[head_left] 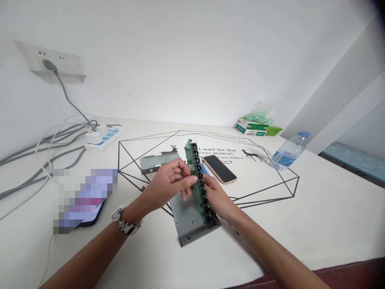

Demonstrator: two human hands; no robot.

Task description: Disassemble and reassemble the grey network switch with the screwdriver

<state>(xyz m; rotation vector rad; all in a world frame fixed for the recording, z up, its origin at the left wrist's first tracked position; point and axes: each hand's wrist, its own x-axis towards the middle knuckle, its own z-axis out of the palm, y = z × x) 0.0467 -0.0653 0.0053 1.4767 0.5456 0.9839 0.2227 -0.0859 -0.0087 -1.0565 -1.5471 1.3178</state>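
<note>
A green circuit board (197, 176) with a row of black network ports stands nearly on edge between my hands. My left hand (170, 185) grips it from the left, fingers and thumb across the ports. My right hand (218, 196) holds it from the lower right. Below the board lies an open grey metal switch chassis (188, 224), and the board's lower end is close above it. A flat metal cover (155, 162) lies beyond my left hand. A smartphone in a tan case (219, 168) lies face up just beyond my right hand.
A white table with a printed geometric design holds a water bottle (288, 152), a green box with a plastic bag (255, 124), and a blurred phone (90, 216). Grey cables run from a power strip (105, 138) and wall socket (49, 62) at the left.
</note>
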